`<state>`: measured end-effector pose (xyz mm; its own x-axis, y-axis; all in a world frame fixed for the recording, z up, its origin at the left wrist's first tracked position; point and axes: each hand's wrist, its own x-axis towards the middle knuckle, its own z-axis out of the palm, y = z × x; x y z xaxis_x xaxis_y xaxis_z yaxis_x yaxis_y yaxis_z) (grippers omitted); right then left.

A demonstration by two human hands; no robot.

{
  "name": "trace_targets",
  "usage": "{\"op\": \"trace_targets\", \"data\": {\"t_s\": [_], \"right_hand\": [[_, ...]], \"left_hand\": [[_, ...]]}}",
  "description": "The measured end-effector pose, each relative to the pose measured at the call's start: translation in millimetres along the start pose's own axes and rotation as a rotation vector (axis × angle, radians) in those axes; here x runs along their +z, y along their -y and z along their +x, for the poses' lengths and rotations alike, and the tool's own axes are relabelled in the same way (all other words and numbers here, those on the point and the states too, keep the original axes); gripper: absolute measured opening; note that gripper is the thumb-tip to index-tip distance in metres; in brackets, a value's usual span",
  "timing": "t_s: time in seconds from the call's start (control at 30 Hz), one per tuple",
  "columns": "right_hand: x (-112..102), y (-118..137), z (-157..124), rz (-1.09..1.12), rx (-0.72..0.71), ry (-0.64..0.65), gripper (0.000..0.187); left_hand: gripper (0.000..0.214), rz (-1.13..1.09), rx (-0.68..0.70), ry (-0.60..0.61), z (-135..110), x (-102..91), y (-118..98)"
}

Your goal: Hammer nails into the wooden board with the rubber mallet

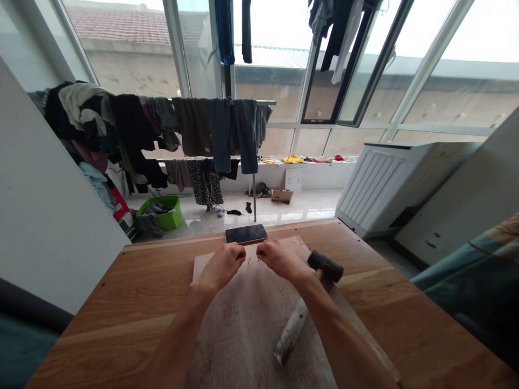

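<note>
The left hand (pixel 222 266) is lying knuckles-up, its fingers curling down onto the wooden board (pixel 243 329); the right hand (pixel 280 259) is doing the same just beside it, at three o'clock; both sets of fingertips are pointing at a few thin dark specks (pixel 248 261) sitting on the board between them, too small to identify; whether either hand is pinching anything, I cannot tell. A mallet (pixel 325 266) is lying on the board at four o'clock of the right hand, its black head just beside the wrist, its pale handle passing under the forearm toward six o'clock. A smartphone (pixel 246 234) is lying screen-up at twelve o'clock, at the board's far edge; the board is resting on a wooden table (pixel 133 286). Beyond, a drying rack (pixel 254 197) is carrying clothes at twelve o'clock; a green basket (pixel 167 217) is sitting at ten o'clock; a white cabinet (pixel 381 178) is standing at two o'clock.
</note>
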<state>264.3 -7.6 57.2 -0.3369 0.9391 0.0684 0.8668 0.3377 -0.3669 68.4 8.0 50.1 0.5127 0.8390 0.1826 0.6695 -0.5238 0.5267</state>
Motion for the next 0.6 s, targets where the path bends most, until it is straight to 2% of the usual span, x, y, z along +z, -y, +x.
{"op": "trace_targets", "data": {"t_s": [0.1, 0.3, 0.43, 0.6], "right_hand": [[-4, 2, -1, 0.014, -0.018, -0.035, 0.023], [-14, 5, -7, 0.013, -0.023, -0.002, 0.022], [-21, 6, -11, 0.047, -0.028, 0.016, 0.019], [-29, 7, -15, 0.165, -0.107, 0.082, 0.016]], "left_hand": [[0.016, -0.008, 0.008, -0.036, 2, 6.9, -4], [0.019, -0.061, 0.007, -0.042, 6, 21.5, -4], [0.018, -0.137, -0.003, -0.023, 4, 10.8, -8], [0.013, -0.288, -0.011, 0.109, -3, -8.3, -10]]}}
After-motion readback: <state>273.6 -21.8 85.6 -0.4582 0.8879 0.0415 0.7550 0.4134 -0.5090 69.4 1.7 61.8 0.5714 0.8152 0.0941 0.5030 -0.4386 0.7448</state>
